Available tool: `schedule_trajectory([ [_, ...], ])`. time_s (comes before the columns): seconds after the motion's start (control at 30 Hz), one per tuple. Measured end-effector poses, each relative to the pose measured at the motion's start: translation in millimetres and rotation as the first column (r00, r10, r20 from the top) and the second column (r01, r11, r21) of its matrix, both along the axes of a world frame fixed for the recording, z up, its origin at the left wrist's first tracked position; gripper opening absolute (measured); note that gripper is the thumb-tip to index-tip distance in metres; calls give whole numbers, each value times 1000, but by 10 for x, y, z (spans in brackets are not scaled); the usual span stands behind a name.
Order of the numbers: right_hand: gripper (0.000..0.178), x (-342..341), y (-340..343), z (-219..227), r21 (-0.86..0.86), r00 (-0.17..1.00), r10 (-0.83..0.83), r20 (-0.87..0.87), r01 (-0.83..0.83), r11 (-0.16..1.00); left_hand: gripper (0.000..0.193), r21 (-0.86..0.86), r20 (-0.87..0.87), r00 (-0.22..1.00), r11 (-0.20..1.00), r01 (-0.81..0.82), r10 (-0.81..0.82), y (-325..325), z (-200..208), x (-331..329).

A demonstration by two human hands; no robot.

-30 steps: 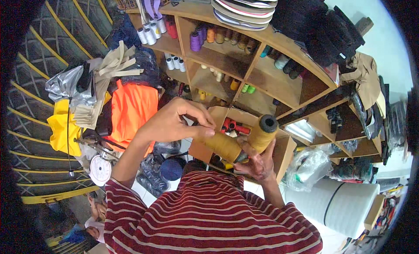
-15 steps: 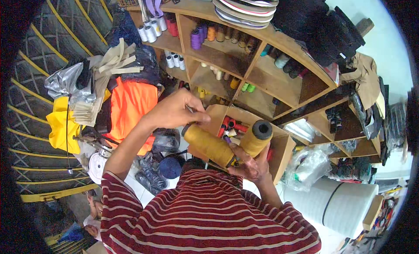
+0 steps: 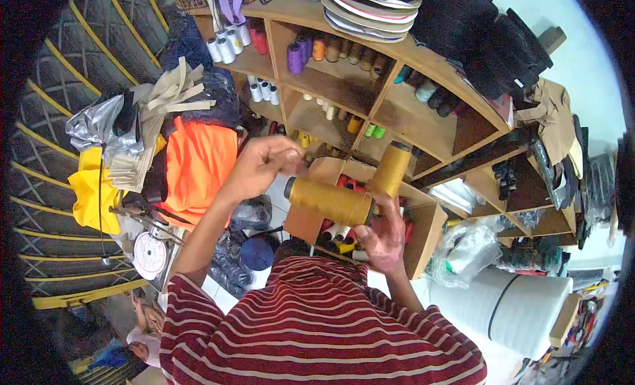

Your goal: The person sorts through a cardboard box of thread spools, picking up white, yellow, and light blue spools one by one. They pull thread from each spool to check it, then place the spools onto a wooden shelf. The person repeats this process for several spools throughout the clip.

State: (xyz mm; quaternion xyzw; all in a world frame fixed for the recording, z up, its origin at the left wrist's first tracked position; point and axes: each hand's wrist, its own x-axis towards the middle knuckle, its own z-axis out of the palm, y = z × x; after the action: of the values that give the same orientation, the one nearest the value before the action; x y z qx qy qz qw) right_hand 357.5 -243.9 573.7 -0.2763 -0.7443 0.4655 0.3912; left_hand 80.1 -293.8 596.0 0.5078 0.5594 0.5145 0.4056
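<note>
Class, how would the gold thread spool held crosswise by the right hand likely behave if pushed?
The crosswise gold spool would probably roll, since its body looks round. It should feel firm: it shows no sag at the right hand. Its thread might slip loose, being wound uncovered outside.

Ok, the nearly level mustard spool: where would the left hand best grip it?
Probably the mustard spool's dark left end, coming from the left: that end juts out uncovered, close to the left hand, while the right hand is at the other end.
</note>
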Motion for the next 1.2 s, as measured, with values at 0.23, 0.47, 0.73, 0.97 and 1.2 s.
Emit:
schedule_trajectory([
  [0.23, 53, -20, -33, -20, -334, 1000, -21, 5, 21, 942, 41, 227, -295, 952, 974, -9, 78, -148, 467, 237],
  [0.47, 54, -105, -73, -17, -172, 1000, -10, 27, 15, 985, 28, 202, -495, 868, 967, 156, -37, -119, 638, 538],
  [0.73, 60, -46, -68, 22, 90, 967, 31, 253, -55, 994, 21, 175, -374, 919, 964, 202, -125, -34, 558, 613],
  [0.97, 62, -87, -98, -45, -19, 987, 12, 158, -9, 1000, 26, 62, -246, 966, 993, 96, -78, 29, 548, 590],
  [1.2, 63, -71, -95, -58, -53, 980, 43, 196, -33, 998, 12, 134, -249, 948, 962, 237, -199, 19, 463, 645],
])
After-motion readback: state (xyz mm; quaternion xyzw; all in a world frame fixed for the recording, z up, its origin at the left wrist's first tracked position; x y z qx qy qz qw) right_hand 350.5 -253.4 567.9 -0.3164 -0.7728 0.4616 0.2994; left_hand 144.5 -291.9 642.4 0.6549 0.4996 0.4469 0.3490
